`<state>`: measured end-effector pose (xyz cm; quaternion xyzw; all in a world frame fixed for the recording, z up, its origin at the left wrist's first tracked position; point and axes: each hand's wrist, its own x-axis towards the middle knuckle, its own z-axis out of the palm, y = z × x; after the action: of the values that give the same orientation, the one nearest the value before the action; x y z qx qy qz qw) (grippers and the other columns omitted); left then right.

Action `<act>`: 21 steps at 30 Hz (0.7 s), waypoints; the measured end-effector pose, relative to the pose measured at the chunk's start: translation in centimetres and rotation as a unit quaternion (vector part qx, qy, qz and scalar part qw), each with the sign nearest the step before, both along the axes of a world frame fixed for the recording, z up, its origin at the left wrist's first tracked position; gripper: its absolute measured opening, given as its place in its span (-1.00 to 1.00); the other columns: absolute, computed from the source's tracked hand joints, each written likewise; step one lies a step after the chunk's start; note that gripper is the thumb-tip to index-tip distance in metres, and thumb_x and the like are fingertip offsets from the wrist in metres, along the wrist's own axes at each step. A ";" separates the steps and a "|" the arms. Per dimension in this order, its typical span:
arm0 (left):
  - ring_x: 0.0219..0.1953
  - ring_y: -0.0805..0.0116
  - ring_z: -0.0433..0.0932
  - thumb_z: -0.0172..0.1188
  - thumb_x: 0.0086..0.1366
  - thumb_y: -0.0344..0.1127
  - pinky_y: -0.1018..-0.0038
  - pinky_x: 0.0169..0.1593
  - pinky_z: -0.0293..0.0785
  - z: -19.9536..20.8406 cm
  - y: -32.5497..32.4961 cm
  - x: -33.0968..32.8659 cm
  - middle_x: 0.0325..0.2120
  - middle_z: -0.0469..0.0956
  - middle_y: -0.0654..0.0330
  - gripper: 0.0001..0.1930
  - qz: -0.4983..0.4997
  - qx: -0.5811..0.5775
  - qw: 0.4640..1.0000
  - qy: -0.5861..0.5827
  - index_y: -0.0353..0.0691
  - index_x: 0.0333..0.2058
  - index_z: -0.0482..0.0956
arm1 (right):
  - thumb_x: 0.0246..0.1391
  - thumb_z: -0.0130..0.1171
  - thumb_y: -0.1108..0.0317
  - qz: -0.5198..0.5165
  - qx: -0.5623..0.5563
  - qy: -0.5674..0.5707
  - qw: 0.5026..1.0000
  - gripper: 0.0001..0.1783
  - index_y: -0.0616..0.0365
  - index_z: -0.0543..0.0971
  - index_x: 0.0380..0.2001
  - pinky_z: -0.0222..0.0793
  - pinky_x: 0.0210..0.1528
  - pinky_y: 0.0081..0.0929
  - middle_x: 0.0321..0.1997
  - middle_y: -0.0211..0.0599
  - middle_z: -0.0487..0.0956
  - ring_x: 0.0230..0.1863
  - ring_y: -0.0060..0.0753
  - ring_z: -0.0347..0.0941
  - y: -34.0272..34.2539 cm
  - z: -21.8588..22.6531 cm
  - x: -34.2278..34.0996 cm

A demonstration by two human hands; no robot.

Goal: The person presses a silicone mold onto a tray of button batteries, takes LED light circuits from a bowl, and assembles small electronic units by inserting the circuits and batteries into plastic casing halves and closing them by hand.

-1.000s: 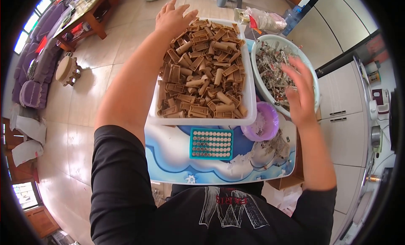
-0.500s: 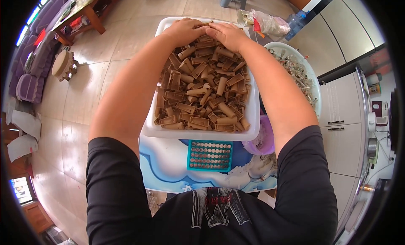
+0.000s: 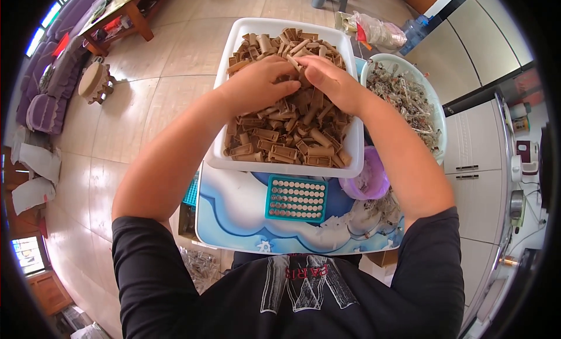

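Note:
A deep white plastic tub [image 3: 222, 82] is heaped with short brown half-round plastic pieces [image 3: 280, 153], many hollow on one side. My left hand [image 3: 263, 85] rests in the middle of the heap, fingers curved and thumb apart from them. Facing it from the right, my right hand [image 3: 327, 82] touches the pieces too, its thumb spread from its fingers. One brown piece stands tilted between the two hands, at the fingertips. Neither hand shows a firm grip; some fingertips are hidden among the pieces. Below the tub lies a teal tray [image 3: 297, 218] with rows of round silvery parts.
The tub stands on a blue-and-white patterned table [image 3: 234, 222]. Right of it are a purple bowl [image 3: 374, 175] and a large pale basin [image 3: 439, 117] of small clear-and-metal parts. A water bottle [image 3: 415, 32] and a stool [image 3: 96, 82] stand farther off.
Both hands have come from the tub's far edge back to the middle of the heap, nearer to me. The far part of the pile now shows, and the view has shifted slightly.

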<state>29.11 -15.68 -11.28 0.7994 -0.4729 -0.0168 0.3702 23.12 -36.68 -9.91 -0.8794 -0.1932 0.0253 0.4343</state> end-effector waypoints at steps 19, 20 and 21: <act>0.31 -0.08 0.11 0.50 -0.29 0.15 0.06 0.34 0.04 0.0 0.8 -3.7 0.32 0.05 0.00 0.28 0.126 0.331 0.931 -0.091 0.01 0.36 -0.12 | -0.34 0.51 0.16 -0.043 -0.264 -0.034 0.963 0.14 -0.02 0.10 0.33 -0.01 0.40 -0.22 0.40 0.06 0.04 0.40 0.07 -0.01 -0.1 -2.1 -4.2; 0.31 -0.08 0.12 0.54 -0.30 0.06 0.13 0.33 0.08 -0.1 0.7 -3.7 0.32 0.04 -0.02 0.29 0.103 0.289 0.951 -0.040 0.02 0.36 -0.12 | -0.36 0.51 0.17 -0.030 -0.212 -0.020 0.977 0.16 -0.01 0.09 0.34 0.00 0.39 -0.24 0.40 0.05 0.04 0.40 0.07 0.00 0.0 -2.2 -4.2; 0.31 -0.08 0.12 0.54 -0.30 0.06 0.13 0.33 0.08 -0.3 0.9 -3.6 0.32 0.04 -0.02 0.29 0.104 0.290 0.951 -0.040 0.02 0.36 -0.12 | -0.38 0.53 0.18 -0.023 -0.199 -0.037 0.979 0.18 -0.02 0.08 0.34 0.02 0.39 -0.25 0.40 0.04 0.04 0.39 0.06 0.03 0.0 -2.2 -4.2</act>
<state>25.48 -14.75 -11.58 0.9169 -0.3766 -0.0830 0.1030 18.96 -36.72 -12.09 -0.9527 -0.1802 0.0206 0.2437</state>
